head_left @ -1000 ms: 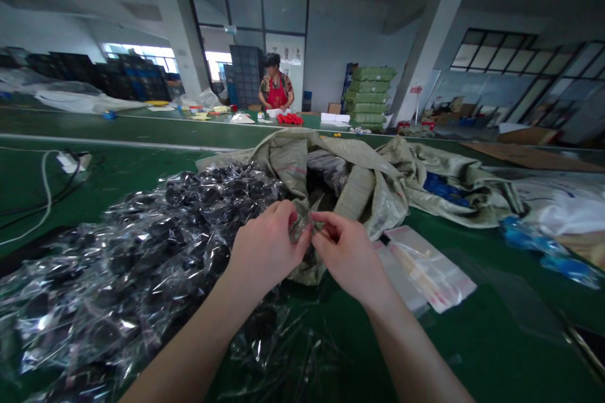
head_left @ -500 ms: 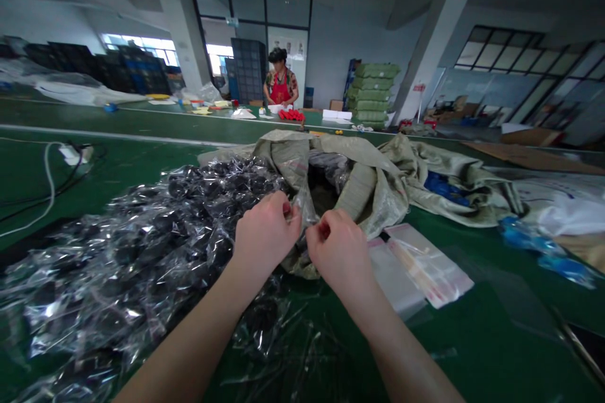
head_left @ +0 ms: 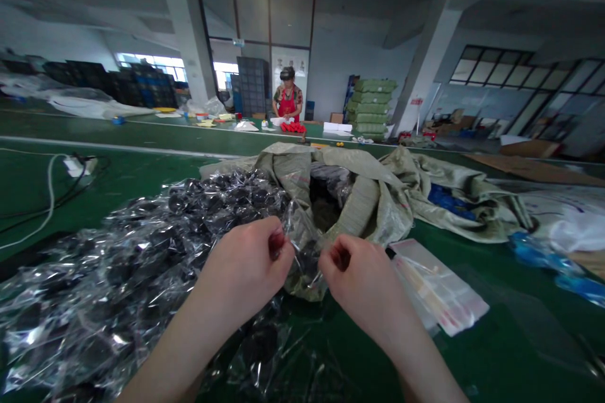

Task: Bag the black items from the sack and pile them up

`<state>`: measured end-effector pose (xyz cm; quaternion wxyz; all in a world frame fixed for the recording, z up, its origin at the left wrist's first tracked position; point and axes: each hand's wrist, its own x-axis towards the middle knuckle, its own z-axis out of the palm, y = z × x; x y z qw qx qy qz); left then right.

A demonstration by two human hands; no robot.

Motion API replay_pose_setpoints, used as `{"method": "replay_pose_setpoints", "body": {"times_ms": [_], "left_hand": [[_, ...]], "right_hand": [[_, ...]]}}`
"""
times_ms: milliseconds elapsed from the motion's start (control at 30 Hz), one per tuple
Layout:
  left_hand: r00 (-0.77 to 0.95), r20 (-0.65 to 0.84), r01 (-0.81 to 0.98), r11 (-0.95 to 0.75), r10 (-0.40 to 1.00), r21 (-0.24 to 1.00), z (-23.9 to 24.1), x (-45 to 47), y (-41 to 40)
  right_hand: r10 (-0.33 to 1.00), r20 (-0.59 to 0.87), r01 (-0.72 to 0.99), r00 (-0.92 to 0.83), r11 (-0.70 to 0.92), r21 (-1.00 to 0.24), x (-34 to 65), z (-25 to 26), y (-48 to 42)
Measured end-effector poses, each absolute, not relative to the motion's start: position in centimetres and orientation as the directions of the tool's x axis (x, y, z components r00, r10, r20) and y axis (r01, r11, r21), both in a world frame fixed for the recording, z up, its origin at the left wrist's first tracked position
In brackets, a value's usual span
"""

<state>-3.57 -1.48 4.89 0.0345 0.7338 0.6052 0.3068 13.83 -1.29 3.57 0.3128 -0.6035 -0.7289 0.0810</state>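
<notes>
Both of my hands are closed in a pinch in front of the open mouth of a grey-green woven sack [head_left: 362, 201]. Between them stretches a clear plastic bag [head_left: 305, 242] with something dark inside. My left hand [head_left: 255, 258] grips one side of it, and my right hand [head_left: 357, 271] the other. To the left lies a large heap of dark round items in clear plastic bags [head_left: 155, 245]; what the items are I cannot make out. Right of my right hand rests a stack of flat clear bags [head_left: 439, 286] with a pinkish edge.
A second woven sack [head_left: 472, 201] with blue stuff in it lies to the right, near blue plastic wrappings [head_left: 543, 252]. A white plug and cables [head_left: 78, 167] sit at the left. Across the table [head_left: 155, 145] stands a person in a red apron [head_left: 287, 104].
My hands have moved apart and slightly lower in view, spreading the clear bag between them. The camera has tilted up a little. The person across the table has shifted posture.
</notes>
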Motion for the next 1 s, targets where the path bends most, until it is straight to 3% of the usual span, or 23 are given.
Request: {"method": "replay_pose_setpoints", "body": {"times_ms": [133, 233, 300, 367, 467, 533, 600, 667, 733, 800, 867, 933, 1000], "left_hand": [[0.055, 0.411, 0.926, -0.201, 0.91, 0.32, 4.7, -3.3, -1.3], [-0.026, 0.401, 0.969, -0.077, 0.916, 0.237, 4.5, -3.4, -0.3], [-0.088, 0.394, 0.983, 0.015, 0.915, 0.185, 4.2, -3.7, 0.4], [-0.129, 0.383, 0.986, 0.076, 0.915, 0.151, 3.9, -4.0, 1.0], [-0.149, 0.343, 0.985, 0.108, 0.927, 0.135, 3.6, -4.2, 1.6], [-0.148, 0.316, 0.984, 0.109, 0.937, 0.137, 3.5, -4.2, 1.9], [-0.148, 0.303, 0.984, 0.109, 0.942, 0.141, 3.3, -4.2, 2.1], [-0.15, 0.298, 0.983, 0.109, 0.943, 0.149, 3.2, -4.1, 2.4], [-0.151, 0.292, 0.981, 0.108, 0.944, 0.16, 3.0, -4.1, 2.6], [-0.156, 0.287, 0.979, 0.11, 0.945, 0.171, 2.9, -4.1, 2.7], [-0.155, 0.281, 0.978, 0.106, 0.947, 0.181, 2.9, -4.1, 2.7], [-0.144, 0.267, 0.977, 0.095, 0.953, 0.19, 3.0, -4.0, 2.7], [-0.13, 0.254, 0.977, 0.08, 0.959, 0.198, 3.0, -4.0, 2.7]], "right_hand": [[0.932, 0.293, 0.76, -0.212, 0.346, -0.55, 14.0, 3.5, -1.3], [0.91, 0.208, 0.567, -0.358, 0.389, -0.726, 14.4, 2.0, 1.3], [0.921, 0.202, 0.493, -0.332, 0.352, -0.796, 14.7, -0.2, 3.6], [0.924, 0.208, 0.628, -0.32, 0.371, -0.684, 14.7, -2.9, 5.7], [0.895, 0.145, 0.814, -0.421, 0.444, -0.376, 14.5, -6.4, 7.2], [0.874, 0.088, 0.828, -0.477, 0.481, -0.288, 14.4, -7.4, 7.4], [0.87, 0.084, 0.825, -0.486, 0.489, -0.284, 14.4, -7.2, 7.3], [0.888, 0.155, 0.821, -0.433, 0.46, -0.34, 14.6, -5.9, 6.9], [0.91, 0.253, 0.766, -0.329, 0.414, -0.492, 14.8, -4.0, 6.0], [0.925, 0.267, 0.541, -0.272, 0.376, -0.753, 14.7, -1.8, 4.7], [0.914, 0.217, 0.185, -0.344, 0.293, -0.938, 14.3, 0.0, 3.2], [0.888, 0.176, 0.016, -0.424, 0.201, -0.979, 13.5, 1.0, 1.9], [0.891, 0.144, 0.002, -0.431, 0.16, -0.987, 12.7, 1.1, 1.3]]}}
